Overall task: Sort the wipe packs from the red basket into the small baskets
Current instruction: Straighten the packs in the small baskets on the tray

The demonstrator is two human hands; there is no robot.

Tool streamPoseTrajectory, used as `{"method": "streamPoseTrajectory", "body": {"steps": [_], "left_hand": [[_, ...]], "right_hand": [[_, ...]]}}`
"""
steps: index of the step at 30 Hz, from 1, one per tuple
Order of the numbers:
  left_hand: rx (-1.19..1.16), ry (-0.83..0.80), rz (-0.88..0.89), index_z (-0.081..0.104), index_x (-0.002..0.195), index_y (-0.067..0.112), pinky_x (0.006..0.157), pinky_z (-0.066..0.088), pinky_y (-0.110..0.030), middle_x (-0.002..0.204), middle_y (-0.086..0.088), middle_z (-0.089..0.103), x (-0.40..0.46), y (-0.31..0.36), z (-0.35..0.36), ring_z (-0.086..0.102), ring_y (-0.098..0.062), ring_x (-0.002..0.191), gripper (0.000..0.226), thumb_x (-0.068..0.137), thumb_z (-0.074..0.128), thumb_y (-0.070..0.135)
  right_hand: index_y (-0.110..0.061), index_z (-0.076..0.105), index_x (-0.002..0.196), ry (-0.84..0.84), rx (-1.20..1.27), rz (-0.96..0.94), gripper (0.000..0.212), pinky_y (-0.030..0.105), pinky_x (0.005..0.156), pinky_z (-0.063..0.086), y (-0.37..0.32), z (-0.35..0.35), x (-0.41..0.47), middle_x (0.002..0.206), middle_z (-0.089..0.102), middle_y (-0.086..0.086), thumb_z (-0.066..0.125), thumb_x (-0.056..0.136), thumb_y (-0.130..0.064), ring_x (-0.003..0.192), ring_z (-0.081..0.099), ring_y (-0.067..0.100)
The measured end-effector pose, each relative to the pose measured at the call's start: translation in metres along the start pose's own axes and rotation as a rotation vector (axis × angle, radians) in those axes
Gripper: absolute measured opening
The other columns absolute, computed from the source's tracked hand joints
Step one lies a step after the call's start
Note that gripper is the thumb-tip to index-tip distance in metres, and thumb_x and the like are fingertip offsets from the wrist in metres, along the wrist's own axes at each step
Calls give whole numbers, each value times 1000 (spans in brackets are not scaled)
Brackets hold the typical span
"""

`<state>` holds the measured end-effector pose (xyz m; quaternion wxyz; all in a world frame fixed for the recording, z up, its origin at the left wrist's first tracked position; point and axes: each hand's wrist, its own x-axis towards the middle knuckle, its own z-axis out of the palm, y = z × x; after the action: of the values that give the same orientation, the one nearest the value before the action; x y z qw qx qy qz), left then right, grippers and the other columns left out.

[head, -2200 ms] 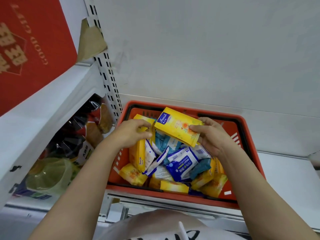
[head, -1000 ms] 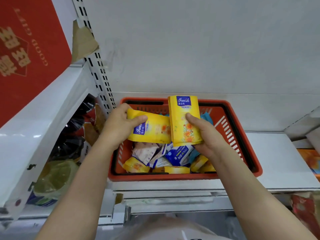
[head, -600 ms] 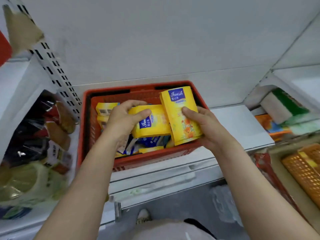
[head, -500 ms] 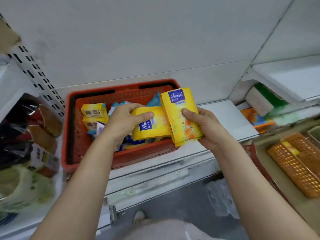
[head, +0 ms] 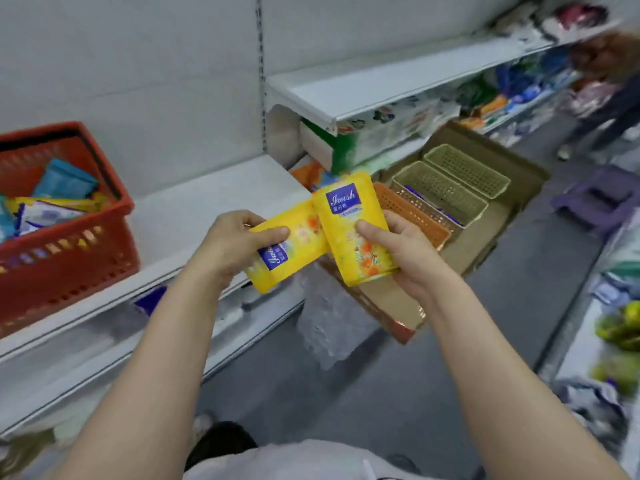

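Note:
My left hand [head: 230, 245] grips a yellow wipe pack [head: 298, 249] lying sideways. My right hand [head: 403, 252] grips a second yellow wipe pack [head: 349, 220] held upright, its edge overlapping the first. Both packs hang in the air over the aisle, right of the red basket [head: 65, 247], which sits on the white shelf at the left and holds several blue, white and yellow packs. Down to the right, in a cardboard tray, stand an orange small basket [head: 415, 220] and two beige small baskets [head: 440, 194] [head: 467, 169].
The white shelf [head: 194, 216] runs from the red basket towards the cardboard tray [head: 485, 244] on the floor. An upper shelf [head: 363, 88] with packaged goods is at the right. A purple stool [head: 599, 202] and another person's legs [head: 602, 119] are far right. Grey floor lies below.
My view has swung right, away from the red basket. Both hands have carried the two yellow packs out of the basket to the right, towards the small baskets.

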<state>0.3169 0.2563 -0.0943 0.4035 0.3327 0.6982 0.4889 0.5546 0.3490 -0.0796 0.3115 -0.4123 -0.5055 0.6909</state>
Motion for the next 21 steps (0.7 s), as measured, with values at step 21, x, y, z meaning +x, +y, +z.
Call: {"method": "streamPoseTrajectory", "body": {"steps": [21], "left_hand": [[23, 91, -210, 69, 88, 18, 51, 50, -24, 73, 5, 74, 200, 32, 199, 69, -6, 56, 44, 61, 89, 47]], "right_hand": [[-22, 67, 100, 262, -250, 242, 37, 36, 71, 61, -14, -250, 203, 94, 77, 6, 88, 70, -21, 80, 75, 22]]}}
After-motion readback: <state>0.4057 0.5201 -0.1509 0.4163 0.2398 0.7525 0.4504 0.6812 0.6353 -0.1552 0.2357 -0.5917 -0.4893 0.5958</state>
